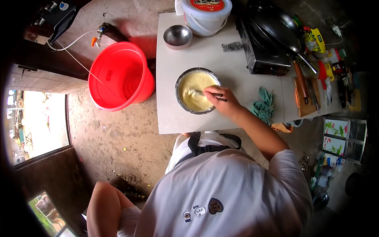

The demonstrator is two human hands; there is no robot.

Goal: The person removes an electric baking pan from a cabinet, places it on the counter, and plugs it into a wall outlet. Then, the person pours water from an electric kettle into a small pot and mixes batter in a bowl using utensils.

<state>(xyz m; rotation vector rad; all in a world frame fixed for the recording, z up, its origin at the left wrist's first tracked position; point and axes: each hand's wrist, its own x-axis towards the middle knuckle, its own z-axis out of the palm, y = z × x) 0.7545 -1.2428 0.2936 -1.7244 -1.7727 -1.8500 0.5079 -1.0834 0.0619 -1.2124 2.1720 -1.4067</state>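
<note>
My right hand (pixel 222 98) is closed around dark chopsticks (pixel 220 97), their two dark ends sticking out past the fingers. Their pale lower part dips into a thick, pale yellow batter (pixel 193 83), which is streaked with swirls. The batter fills much of a round metal bowl (pixel 178 101) standing on the white table (pixel 173 122) in front of me. Batter smears cling to the bowl's inner wall. Of my left side only the bent arm (pixel 104 201) shows at the lower left; the left hand is out of sight.
A smaller metal bowl (pixel 177 36) and a lidded white bucket (pixel 205 21) stand at the back. To the right are a gas stove (pixel 270 61) with a wok (pixel 276 27), a green cloth (pixel 263 106) and a cutting board (pixel 310 96). A red tub (pixel 148 83) sits left of the table.
</note>
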